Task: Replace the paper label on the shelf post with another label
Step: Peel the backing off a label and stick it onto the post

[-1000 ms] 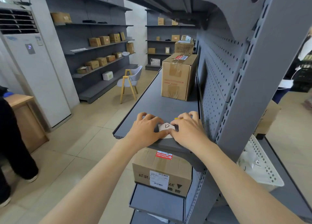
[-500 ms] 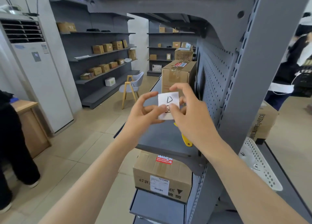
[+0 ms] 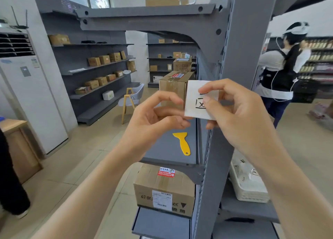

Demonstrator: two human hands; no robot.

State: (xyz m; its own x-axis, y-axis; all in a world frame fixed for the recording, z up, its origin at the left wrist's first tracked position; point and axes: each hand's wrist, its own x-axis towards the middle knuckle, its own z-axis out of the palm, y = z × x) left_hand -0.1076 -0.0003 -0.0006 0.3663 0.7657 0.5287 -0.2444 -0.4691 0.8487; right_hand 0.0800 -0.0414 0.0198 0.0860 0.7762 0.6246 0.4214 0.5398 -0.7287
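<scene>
A white paper label point(image 3: 193, 102) with black handwritten marks is pinched between the thumb and fingers of my right hand point(image 3: 239, 116), held up just in front of the grey shelf post point(image 3: 232, 62). My left hand point(image 3: 153, 120) hovers to the label's left, fingers curled and fingertips touching its lower left edge; whether it grips the paper I cannot tell. A yellow plastic scraper point(image 3: 182, 142) lies on the grey shelf point(image 3: 162, 148) below my hands.
Taped cardboard boxes stand on the shelf behind the label point(image 3: 173, 87) and on the lower shelf point(image 3: 164, 188). A white basket point(image 3: 248, 184) sits right of the post. A person with a backpack point(image 3: 284, 73) stands at the right, a chair point(image 3: 131, 100) in the aisle.
Both hands rose from the shelf with the label and carried it right, up to the post. The left hand's pinch has loosened. The view tilted upward.
</scene>
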